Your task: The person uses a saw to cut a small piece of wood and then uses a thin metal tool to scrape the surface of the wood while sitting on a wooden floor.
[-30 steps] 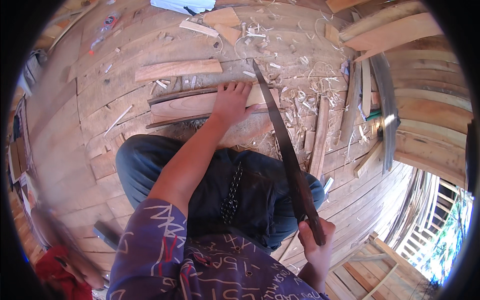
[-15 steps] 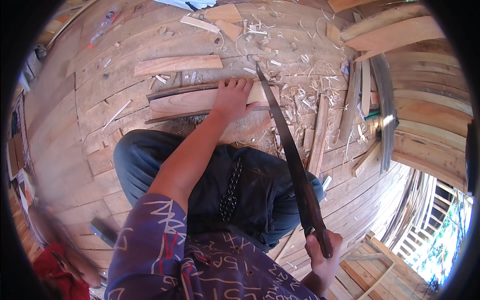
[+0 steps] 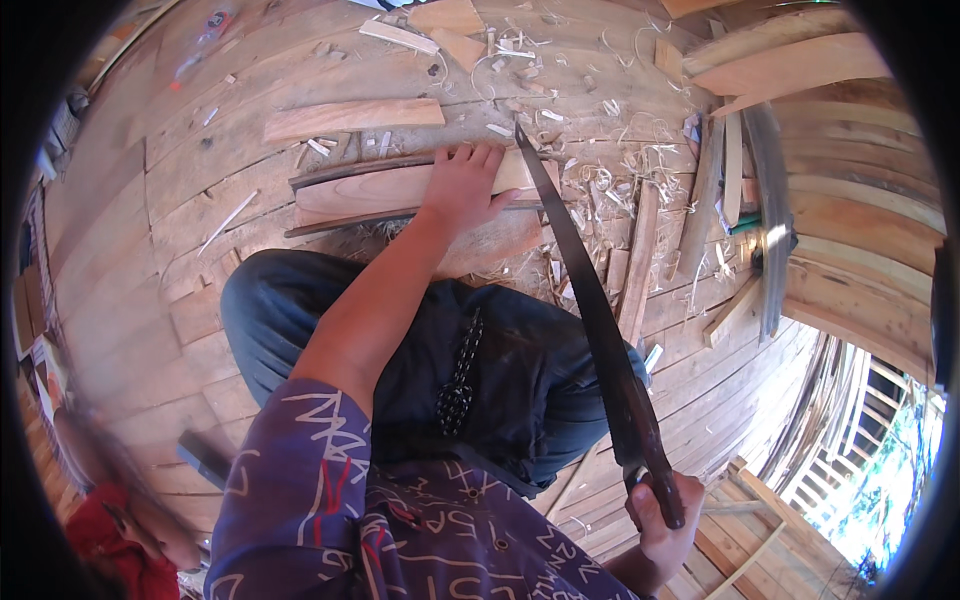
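The plank floor is spreading widest, carrying the work in front of the person's dark trousers. The longest thing in hand, a handsaw, is slanting from the lower right up to the board, its dark blade crossing near the right end and its tip pointing beyond the far edge; whether the teeth are touching wood, I cannot tell. Being thin metal, the blade is probably staying stiff along its length but bending sideways, with most of its weight sitting toward the handle, so the handle is offering the right hold, away from the teeth. The board is lying crosswise just ahead of the knees, with dark strips running along its long sides; it is looking stiff, fairly light and not fragile, though its planed-looking face may be a little slippery, so a broad palm near the cut end is suiting it best. A loose, shorter plank is lying just beyond. The left hand is resting flat across the board, its fingers lying side by side toward the far edge, the thumb standing apart toward the blade. The right hand is wrapping the saw handle, thumb pressing along its side. Curled shavings are scattering beyond the blade.
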`<state>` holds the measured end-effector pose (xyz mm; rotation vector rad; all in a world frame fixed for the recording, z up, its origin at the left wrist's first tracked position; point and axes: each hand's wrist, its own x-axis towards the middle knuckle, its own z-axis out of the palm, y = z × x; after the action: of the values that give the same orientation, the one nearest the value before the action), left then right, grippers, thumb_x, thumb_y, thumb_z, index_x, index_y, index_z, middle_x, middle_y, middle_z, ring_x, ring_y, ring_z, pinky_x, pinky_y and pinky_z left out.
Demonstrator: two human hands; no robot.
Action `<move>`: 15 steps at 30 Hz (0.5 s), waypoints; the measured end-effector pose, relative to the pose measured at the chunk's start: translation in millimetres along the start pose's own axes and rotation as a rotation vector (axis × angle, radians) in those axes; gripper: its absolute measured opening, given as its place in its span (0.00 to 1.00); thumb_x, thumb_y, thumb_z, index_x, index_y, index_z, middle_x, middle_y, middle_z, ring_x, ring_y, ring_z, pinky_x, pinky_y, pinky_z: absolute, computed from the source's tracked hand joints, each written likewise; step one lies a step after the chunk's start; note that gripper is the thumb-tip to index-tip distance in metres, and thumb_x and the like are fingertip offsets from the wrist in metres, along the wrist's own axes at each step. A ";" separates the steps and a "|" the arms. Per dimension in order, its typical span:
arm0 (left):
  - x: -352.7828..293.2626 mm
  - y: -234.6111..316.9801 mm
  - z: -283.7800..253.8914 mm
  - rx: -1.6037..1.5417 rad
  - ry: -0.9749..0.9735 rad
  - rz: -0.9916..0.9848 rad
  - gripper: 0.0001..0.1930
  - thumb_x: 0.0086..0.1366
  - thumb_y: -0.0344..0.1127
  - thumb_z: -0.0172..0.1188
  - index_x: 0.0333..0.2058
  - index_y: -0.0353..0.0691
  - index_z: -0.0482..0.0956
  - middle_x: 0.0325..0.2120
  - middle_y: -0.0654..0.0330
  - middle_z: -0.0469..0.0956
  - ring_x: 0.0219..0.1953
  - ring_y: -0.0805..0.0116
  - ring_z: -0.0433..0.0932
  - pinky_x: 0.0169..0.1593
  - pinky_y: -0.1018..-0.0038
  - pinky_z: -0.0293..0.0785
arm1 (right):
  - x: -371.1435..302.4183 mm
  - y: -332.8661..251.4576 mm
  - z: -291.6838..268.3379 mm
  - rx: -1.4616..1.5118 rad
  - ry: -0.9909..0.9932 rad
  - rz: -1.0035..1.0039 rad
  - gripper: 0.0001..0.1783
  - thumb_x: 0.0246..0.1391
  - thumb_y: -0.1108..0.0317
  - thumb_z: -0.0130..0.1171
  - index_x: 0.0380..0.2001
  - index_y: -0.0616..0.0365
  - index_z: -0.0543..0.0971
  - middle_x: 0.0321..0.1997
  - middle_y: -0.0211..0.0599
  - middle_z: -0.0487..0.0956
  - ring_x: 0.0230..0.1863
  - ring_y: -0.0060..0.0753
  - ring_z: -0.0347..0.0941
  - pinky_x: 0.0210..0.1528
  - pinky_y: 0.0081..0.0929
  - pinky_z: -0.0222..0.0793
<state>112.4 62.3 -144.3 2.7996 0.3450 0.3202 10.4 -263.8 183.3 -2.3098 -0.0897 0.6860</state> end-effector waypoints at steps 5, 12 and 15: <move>-2.2 -5.2 8.0 -0.005 0.061 0.000 0.34 0.63 0.62 0.54 0.56 0.39 0.71 0.46 0.56 0.76 0.50 0.58 0.74 0.55 0.50 0.63 | 3.4 0.8 -4.9 0.096 -0.045 0.067 0.22 0.51 0.57 0.68 0.18 0.64 0.73 0.11 0.29 0.66 0.14 0.20 0.59 0.20 0.26 0.50; 2.8 -1.5 3.8 -0.034 0.017 -0.015 0.34 0.64 0.60 0.54 0.57 0.38 0.70 0.47 0.56 0.76 0.51 0.58 0.73 0.53 0.57 0.64 | 14.4 -1.2 18.0 0.066 -0.053 0.047 0.20 0.50 0.61 0.69 0.17 0.63 0.72 0.10 0.28 0.64 0.14 0.19 0.56 0.19 0.26 0.49; -1.8 -1.3 3.7 -0.020 0.042 0.004 0.34 0.64 0.60 0.54 0.57 0.37 0.70 0.47 0.56 0.75 0.51 0.58 0.73 0.53 0.57 0.64 | -8.3 5.0 4.1 0.014 -0.041 -0.006 0.22 0.50 0.58 0.69 0.16 0.62 0.72 0.10 0.28 0.66 0.12 0.20 0.58 0.17 0.24 0.49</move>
<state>111.4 62.0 -148.5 2.7773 0.3437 0.3821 0.6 -267.0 181.3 -2.2819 -0.1101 0.7289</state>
